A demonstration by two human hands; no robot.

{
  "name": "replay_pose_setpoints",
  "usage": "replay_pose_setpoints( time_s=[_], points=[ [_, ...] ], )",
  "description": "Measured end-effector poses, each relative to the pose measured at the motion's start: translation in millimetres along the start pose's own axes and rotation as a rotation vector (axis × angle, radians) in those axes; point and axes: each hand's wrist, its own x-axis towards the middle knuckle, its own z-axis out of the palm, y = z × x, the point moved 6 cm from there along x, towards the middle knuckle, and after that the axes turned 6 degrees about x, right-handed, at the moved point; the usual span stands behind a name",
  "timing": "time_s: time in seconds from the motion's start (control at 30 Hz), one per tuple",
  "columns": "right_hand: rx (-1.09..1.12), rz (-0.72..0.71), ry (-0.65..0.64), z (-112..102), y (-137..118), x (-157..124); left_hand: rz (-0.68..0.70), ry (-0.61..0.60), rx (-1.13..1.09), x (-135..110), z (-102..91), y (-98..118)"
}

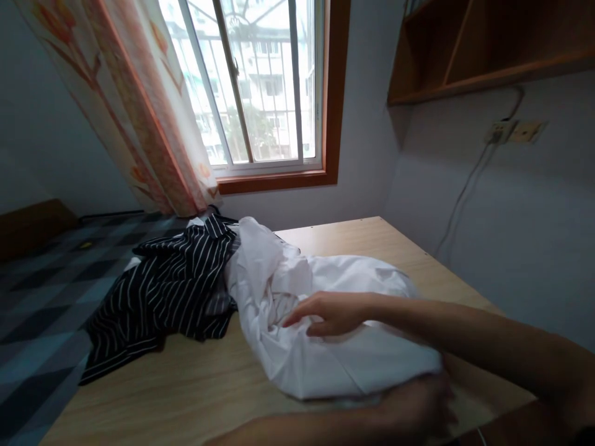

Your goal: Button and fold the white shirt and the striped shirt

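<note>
A crumpled white garment (325, 347) lies on the wooden table (186, 390). My right hand (332, 313) rests on top of it, reaching leftward with fingers stretched out and nothing visibly gripped. My left hand (418, 406) is at the garment's near right edge, partly under the cloth and blurred, so its fingers cannot be made out. A black garment with thin white stripes (167, 291) lies bunched to the left, touching the white one and hanging over the table's left edge.
A bed with a grey chequered cover (41, 297) is left of the table. A window (260, 87) with a patterned curtain (144, 111) is behind. A wooden shelf (488, 49) and a wall socket with a cable (499, 132) are at right.
</note>
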Motion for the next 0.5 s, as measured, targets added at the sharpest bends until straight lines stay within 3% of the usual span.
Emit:
replay_pose_setpoints(
  time_s=[0.07,0.13,0.2,0.27,0.3,0.37,0.43,0.5],
  points=[
    [0.07,0.017,0.221,-20.0,8.6,-35.5,0.001,-0.032,0.166,-33.0,-5.1,12.5],
    [0.112,0.102,0.603,-58.5,29.8,-85.4,0.183,0.032,0.458,-68.9,-26.8,46.4],
    [0.075,0.294,1.017,-89.4,61.6,-148.7,0.351,0.201,0.821,-102.8,-60.5,80.8],
    [0.021,0.572,1.274,-93.9,94.9,-208.9,0.33,0.329,1.163,-124.7,-96.0,94.4],
    [0.03,0.696,1.334,-87.0,109.5,-232.6,0.271,0.362,1.29,-130.6,-112.3,92.9],
    [0.147,0.773,1.252,-61.8,130.7,-253.7,0.157,0.387,1.465,-135.5,-136.8,78.4],
    [0.282,0.701,1.144,-34.4,135.8,-251.3,0.095,0.366,1.565,-133.9,-148.4,55.9],
    [0.407,0.624,1.16,-15.2,130.8,-240.0,0.111,0.382,1.632,-130.0,-152.3,36.8]
  ],
)
